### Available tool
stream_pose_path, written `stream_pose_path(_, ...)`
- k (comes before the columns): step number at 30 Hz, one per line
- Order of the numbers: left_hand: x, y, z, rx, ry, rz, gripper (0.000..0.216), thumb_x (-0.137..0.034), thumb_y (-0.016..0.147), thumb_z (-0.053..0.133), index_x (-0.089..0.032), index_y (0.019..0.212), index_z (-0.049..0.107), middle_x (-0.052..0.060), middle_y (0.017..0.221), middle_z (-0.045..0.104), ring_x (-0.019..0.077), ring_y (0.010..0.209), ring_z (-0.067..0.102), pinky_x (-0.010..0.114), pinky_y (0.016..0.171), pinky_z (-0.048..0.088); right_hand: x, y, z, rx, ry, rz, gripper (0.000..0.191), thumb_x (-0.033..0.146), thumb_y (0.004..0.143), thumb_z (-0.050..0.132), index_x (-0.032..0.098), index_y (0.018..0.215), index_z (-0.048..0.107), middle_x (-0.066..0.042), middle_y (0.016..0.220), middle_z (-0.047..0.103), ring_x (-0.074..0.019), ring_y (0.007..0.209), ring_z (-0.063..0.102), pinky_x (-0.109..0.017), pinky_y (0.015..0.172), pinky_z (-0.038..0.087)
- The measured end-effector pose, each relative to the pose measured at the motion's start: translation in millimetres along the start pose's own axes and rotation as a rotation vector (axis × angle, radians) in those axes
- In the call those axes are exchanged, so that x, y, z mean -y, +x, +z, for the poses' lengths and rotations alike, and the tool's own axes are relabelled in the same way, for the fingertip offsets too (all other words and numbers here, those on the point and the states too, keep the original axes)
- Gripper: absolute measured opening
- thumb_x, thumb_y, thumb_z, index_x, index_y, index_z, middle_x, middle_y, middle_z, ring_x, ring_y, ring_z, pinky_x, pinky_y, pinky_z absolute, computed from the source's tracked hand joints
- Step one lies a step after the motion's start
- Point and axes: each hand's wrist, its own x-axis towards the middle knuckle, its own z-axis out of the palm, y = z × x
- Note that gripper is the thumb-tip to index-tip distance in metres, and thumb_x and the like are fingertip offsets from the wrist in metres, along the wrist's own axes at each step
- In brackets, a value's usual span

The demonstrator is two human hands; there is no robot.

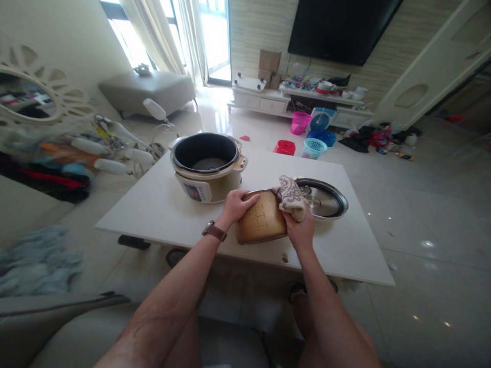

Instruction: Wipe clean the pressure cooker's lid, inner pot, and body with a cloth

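A tan inner pot (263, 221) is tilted on its side on the white table (161, 207), its outer wall with level marks facing me. My left hand (237, 205) is closed over its left rim, a brown watch on that wrist. My right hand (299, 225) grips a patterned beige cloth (290, 197) pressed against the pot's right edge. Behind the pot stands the cream rice cooker body (207, 171), lid off, its dark cavity showing. A round metal lid (324, 198) lies flat to the right of the cloth.
Pink, red and blue plastic baskets (312, 148) sit on the glossy floor beyond the table. A low white TV stand (295, 102) runs along the far wall under a dark screen. Clutter and a grey bench (148, 89) are at the left. My knees are below the table edge.
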Motion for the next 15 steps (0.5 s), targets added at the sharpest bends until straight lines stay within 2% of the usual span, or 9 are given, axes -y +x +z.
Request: stream_pose_path(15,0.3,-1.2,1.2,-0.023,-0.017,-0.003,0.057,-0.063,0.087,0.060,-0.020,0.054,0.041,-0.003,0.055,0.033,0.0121,0.059,0.032,0.032,0.061,0.020,0.1,-2.1,2.4,-0.027,-0.022,-0.019,0.055,0.049,0.083,0.080,0.023,0.131,0.072,-0.013,0.132,0.077,-0.0339,0.121,0.073,-0.053,0.110,0.055)
